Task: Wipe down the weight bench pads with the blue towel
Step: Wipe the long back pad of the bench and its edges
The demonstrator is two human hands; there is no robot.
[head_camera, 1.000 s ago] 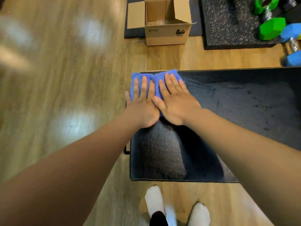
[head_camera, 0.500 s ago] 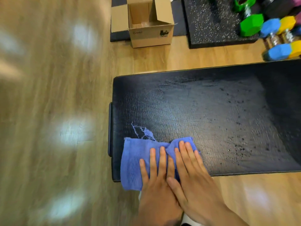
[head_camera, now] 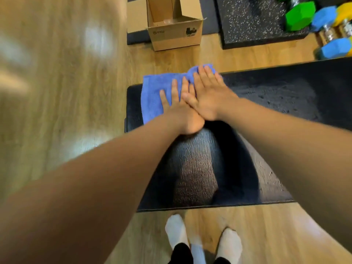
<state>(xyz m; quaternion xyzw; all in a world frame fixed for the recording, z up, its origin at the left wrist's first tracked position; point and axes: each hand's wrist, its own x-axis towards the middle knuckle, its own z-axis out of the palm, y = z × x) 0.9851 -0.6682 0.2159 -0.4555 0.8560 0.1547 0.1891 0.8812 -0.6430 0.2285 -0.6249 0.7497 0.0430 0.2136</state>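
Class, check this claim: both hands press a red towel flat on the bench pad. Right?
Not quite: the head view shows the towel is blue, not red. The left hand and right hand do press it flat on the bench pad.

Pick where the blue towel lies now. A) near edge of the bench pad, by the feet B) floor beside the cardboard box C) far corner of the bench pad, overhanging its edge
C: the left hand and right hand press the blue towel at the far corner of the bench pad, cloth past its edge.
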